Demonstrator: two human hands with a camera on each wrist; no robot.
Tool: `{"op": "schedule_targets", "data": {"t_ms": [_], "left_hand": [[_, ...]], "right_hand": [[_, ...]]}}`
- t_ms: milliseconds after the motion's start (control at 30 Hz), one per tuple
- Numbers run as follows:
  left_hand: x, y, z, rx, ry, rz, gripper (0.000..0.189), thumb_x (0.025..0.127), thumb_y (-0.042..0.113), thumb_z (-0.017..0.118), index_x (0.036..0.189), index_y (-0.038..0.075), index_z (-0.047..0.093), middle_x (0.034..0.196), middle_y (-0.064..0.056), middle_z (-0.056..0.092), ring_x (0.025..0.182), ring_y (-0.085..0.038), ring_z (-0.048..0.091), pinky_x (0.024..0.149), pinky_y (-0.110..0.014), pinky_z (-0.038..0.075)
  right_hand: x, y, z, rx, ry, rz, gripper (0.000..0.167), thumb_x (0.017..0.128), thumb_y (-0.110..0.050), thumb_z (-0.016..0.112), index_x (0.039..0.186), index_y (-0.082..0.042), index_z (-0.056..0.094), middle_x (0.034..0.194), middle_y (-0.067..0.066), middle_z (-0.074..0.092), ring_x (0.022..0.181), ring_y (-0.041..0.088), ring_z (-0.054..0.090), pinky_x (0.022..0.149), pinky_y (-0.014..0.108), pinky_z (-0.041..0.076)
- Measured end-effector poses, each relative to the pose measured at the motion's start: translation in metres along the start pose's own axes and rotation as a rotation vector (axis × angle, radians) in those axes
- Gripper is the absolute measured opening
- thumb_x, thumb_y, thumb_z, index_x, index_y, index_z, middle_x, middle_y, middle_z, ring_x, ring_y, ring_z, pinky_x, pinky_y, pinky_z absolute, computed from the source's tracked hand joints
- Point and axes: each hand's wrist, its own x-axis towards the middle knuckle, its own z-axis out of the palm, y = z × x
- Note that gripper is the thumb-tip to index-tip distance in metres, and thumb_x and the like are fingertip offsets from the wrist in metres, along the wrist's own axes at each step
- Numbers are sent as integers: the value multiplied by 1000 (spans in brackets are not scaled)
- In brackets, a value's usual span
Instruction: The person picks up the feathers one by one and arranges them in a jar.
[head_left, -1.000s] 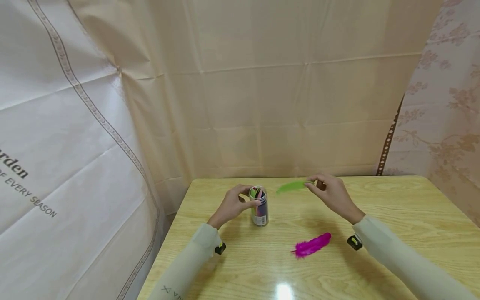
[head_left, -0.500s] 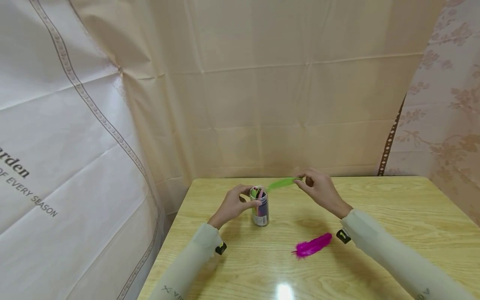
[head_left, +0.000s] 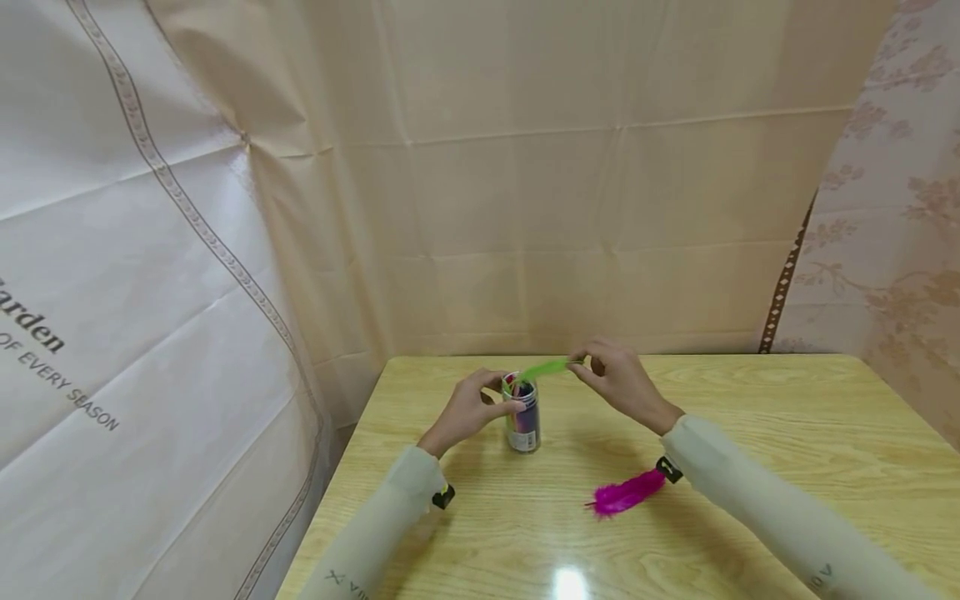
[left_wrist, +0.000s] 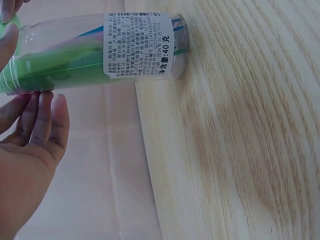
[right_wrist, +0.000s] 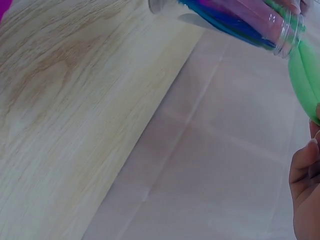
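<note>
A clear jar [head_left: 525,429] with a white printed label [left_wrist: 137,45] stands upright on the table, with feathers in green, blue, pink and purple inside. My left hand [head_left: 467,413] grips it near the rim, thumb in front and fingers behind. Between thumb and fingertips, my right hand [head_left: 621,385] pinches one end of a green feather [head_left: 546,369]. The other end of that feather reaches the jar's mouth, bending there in the right wrist view. A magenta feather [head_left: 625,494] lies on the table below my right wrist, its right end partly covered by the wrist camera.
The wooden table [head_left: 787,442] has its back edge close behind the jar. A beige cloth [head_left: 510,208] hangs behind it, a white printed cloth [head_left: 135,333] at the left and a floral cloth [head_left: 907,208] at the right.
My right hand has moved left with the green feather, bringing its far end to the jar's mouth. My left hand and the jar stay in place.
</note>
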Motion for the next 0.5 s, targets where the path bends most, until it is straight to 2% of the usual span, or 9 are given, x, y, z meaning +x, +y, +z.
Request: {"op": "schedule_targets", "data": {"t_ms": [167,500], "left_hand": [[1,-1,1,8,7,-3,58,88,53,78,133,18,67,117,7,61,111,-25,61,86,-36,55],[2,-4,1,-7,4,-10,56,88,53,78,133,20,67,117,6,61,114,-31,61,86,-36,54]], "right_hand": [[4,-3,4,-2,-5,-9,12,89,-6,81,98,-12,77,84,-8,63,63,6,46,59,26,41],[8,-3,-5,-24,-11,-24,13,89,-1,80,98,-10,76,76,-5,56,61,6,42,55,24,38]]}}
